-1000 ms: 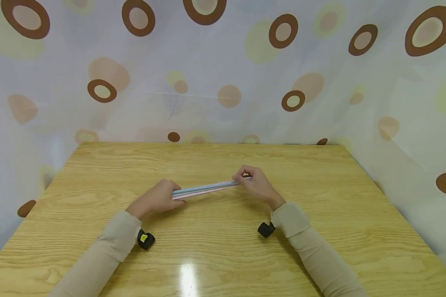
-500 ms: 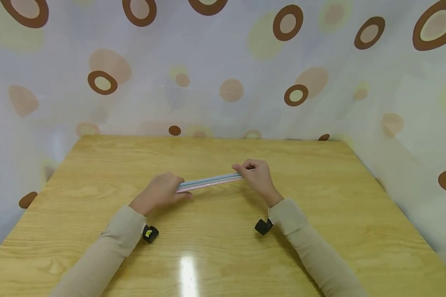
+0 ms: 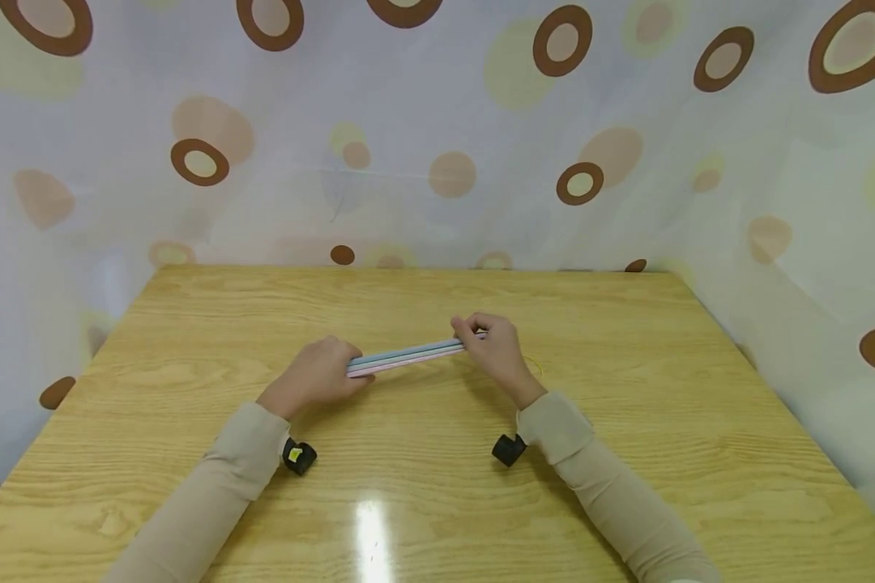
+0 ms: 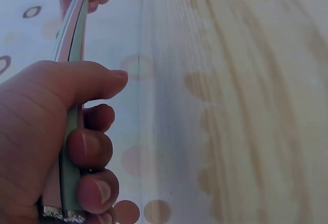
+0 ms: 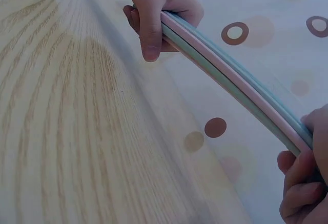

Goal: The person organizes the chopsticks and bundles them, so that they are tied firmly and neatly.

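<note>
A bundle of slim pastel chopsticks, in pink, pale green and blue, spans my two hands above the table. My left hand grips its left end; in the left wrist view the fingers curl round the sticks, whose square ends show silvery tips below the palm. My right hand pinches the bundle's other end between thumb and fingers, as the right wrist view shows at its lower right. A thin yellow loop, like a rubber band, shows just beyond my right wrist.
The wood-grain table runs back to a pale curtain printed with brown rings and dots. Small black cameras hang at both cuffs. A glare spot lies on the table's front part.
The view has tipped down slightly. My right hand has shifted a little to the left along the bundle, and the yellow loop has come into sight. The left hand keeps its grip.
</note>
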`<state>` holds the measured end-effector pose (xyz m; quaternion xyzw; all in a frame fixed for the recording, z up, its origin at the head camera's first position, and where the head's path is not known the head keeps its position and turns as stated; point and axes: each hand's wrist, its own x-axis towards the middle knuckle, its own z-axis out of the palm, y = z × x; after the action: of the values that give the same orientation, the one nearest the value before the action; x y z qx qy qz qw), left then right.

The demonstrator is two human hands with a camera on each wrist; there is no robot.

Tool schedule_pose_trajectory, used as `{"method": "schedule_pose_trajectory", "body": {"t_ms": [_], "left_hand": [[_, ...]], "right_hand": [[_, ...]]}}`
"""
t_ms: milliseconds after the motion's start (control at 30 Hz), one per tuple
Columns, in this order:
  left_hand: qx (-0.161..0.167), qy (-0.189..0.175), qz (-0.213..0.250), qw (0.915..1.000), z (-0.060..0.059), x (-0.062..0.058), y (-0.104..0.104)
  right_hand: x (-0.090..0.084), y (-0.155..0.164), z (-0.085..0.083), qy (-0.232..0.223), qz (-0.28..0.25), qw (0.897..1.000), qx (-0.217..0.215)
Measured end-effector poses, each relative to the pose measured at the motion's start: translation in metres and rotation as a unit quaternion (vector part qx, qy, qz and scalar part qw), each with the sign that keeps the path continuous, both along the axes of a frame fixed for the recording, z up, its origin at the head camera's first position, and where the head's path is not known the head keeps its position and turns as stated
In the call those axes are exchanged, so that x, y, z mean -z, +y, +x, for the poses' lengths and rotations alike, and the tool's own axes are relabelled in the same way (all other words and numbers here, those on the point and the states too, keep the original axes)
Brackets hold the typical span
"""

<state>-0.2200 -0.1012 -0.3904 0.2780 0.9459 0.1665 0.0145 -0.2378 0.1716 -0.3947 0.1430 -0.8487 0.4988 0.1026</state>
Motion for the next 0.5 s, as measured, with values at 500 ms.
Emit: {"method": "schedule_pose_trajectory", "body": {"t_ms": [500], "left_hand": [[0.016,-0.053,0.088,0.9946,-0.002,0.006,-0.005]], "right_hand": [[-0.024,0.032,-0.006,-0.099,-0.004,0.985,-0.141]]}}
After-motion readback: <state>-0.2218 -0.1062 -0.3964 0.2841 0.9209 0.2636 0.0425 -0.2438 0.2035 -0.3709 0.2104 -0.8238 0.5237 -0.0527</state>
